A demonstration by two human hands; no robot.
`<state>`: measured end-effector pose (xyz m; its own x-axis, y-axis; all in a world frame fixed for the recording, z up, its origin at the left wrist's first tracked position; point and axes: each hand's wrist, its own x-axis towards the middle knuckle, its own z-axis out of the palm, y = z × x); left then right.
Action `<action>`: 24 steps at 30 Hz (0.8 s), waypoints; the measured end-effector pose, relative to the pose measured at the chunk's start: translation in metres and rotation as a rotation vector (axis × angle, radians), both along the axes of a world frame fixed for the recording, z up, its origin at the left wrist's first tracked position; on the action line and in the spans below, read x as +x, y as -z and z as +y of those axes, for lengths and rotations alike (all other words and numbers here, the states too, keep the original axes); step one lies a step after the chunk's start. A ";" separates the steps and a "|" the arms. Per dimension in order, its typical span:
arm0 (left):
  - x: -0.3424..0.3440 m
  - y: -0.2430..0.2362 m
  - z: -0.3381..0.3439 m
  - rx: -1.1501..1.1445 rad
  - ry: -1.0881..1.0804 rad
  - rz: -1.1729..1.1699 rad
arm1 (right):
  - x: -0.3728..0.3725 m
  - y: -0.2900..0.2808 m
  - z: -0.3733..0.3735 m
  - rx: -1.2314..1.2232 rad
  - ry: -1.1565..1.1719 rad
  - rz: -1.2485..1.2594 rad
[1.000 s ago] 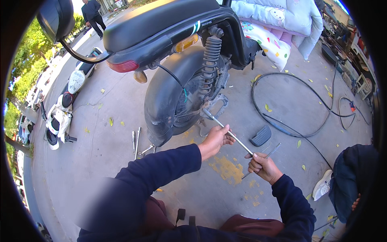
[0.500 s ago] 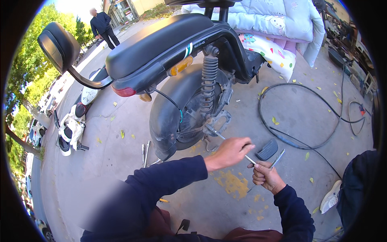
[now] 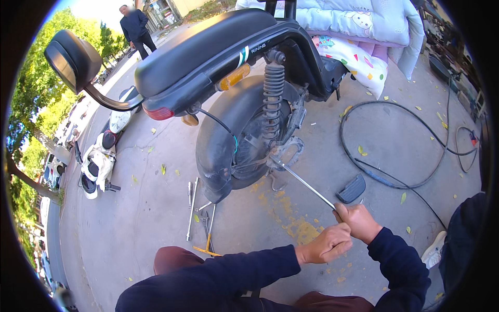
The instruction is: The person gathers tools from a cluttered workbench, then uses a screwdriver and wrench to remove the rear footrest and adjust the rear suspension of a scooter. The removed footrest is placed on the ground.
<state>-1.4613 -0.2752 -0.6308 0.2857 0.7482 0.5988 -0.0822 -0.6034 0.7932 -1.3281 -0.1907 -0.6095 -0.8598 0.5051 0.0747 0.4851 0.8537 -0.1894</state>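
A long metal T-handle wrench [image 3: 307, 185] slants down from the hub area of the scooter's rear wheel [image 3: 228, 140]. My right hand [image 3: 359, 222] is closed round its near end, where the shaft meets the crossbar. Just below and to the left, my left hand [image 3: 326, 244] forms a fist against the right one, on the lower side of the crossbar; both hands cover most of that bar. The wrench's far tip sits by a metal bracket [image 3: 291, 151] below the coil shock absorber [image 3: 273, 99]. What it engages there is too small to tell.
Several hand tools [image 3: 192, 208] and an orange-handled tool [image 3: 209, 244] lie left of the wheel. A black footrest pad [image 3: 351, 188] and a looped black hose [image 3: 343, 138] are to the right. A person's shoe [image 3: 434, 249] stands at right; another person [image 3: 134, 30] is farther off.
My left hand has moved from above the shaft down to the crossbar end beside my right hand. My right hand has shifted slightly right, and the crossbar is now mostly covered.
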 end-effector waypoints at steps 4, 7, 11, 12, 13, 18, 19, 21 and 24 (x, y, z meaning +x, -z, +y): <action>-0.024 0.020 -0.015 -0.818 0.225 -0.414 | 0.004 0.021 -0.006 0.481 -0.131 -0.088; -0.024 0.025 0.010 -1.316 -0.005 -0.642 | -0.003 0.030 -0.025 0.397 0.011 0.008; -0.024 0.022 0.029 -1.359 0.101 -0.666 | -0.005 0.029 -0.030 0.570 0.163 0.126; -0.024 0.021 0.032 -1.332 0.086 -0.684 | -0.004 0.025 -0.025 0.590 0.389 0.206; -0.025 0.020 0.033 -1.340 0.116 -0.712 | -0.001 0.020 -0.016 0.595 0.590 0.264; -0.030 0.023 0.035 -1.337 0.063 -0.590 | 0.015 0.002 -0.025 -0.674 0.490 0.902; -0.033 0.025 0.034 -1.329 0.039 -0.562 | 0.016 0.003 -0.042 -0.379 0.238 0.750; -0.035 0.027 0.032 -1.327 0.049 -0.566 | 0.018 0.010 -0.062 -0.059 0.016 0.523; -0.036 0.032 0.032 -1.280 0.057 -0.545 | 0.016 0.023 -0.067 0.018 0.052 0.367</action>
